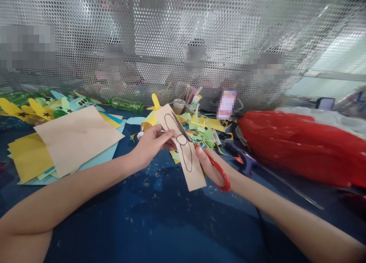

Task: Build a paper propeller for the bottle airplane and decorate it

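My left hand (151, 143) pinches the left edge of a tan paper strip (183, 148) with a black outline drawn on it, holding it up over the blue table (160, 217). My right hand (210, 164) grips red-handled scissors (221, 175), fingers through the loops. The scissor blades (181, 129) lie against the strip's upper right edge, cutting along the drawn outline. The strip hides part of my right fingers.
A stack of tan, yellow and light blue sheets (71, 141) lies at left. Yellow and green cut-outs (34, 108), a green plastic bottle (126, 104), a cup of tools (180, 105) and paper scraps (203, 129) lie behind. A red plastic bag (300, 145) and a glue gun (243, 160) sit right. Perforated metal screen (183, 38) stands behind.
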`<action>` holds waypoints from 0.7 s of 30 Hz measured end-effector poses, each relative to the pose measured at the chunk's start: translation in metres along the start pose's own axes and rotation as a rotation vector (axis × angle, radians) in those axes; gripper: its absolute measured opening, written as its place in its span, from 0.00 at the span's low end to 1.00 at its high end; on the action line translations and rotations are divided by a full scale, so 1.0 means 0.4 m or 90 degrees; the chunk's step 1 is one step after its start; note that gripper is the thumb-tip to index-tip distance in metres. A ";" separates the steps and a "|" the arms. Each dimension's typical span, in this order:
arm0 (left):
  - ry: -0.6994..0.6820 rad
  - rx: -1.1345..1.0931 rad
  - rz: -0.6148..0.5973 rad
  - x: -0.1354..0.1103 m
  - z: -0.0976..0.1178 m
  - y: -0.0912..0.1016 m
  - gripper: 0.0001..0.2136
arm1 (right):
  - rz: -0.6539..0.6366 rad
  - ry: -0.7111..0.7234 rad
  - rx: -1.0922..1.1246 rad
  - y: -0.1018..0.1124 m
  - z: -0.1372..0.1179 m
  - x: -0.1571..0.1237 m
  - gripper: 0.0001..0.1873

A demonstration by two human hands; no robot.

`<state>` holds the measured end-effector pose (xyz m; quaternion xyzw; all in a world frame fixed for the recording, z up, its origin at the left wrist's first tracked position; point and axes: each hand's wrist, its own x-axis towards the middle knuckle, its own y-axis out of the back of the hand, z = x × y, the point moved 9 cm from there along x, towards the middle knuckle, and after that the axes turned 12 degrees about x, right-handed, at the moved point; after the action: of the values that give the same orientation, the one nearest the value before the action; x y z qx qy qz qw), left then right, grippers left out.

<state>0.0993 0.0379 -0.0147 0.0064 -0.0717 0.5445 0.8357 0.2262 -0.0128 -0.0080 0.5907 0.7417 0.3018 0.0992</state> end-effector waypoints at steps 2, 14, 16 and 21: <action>-0.002 -0.001 -0.002 -0.001 0.002 -0.001 0.07 | -0.004 -0.014 0.000 -0.003 0.005 -0.002 0.34; -0.019 0.025 -0.003 0.008 0.011 0.012 0.15 | -0.007 -0.037 -0.011 -0.009 0.004 -0.002 0.34; -0.024 0.031 0.031 0.011 0.014 0.028 0.15 | -0.008 -0.036 -0.016 -0.008 0.003 0.000 0.34; -0.036 0.061 0.049 0.012 0.015 0.037 0.14 | -0.024 -0.037 -0.010 -0.011 0.010 0.000 0.35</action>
<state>0.0869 0.0478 -0.0092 0.0587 -0.0692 0.5787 0.8105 0.2245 -0.0120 -0.0135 0.5841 0.7474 0.2881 0.1311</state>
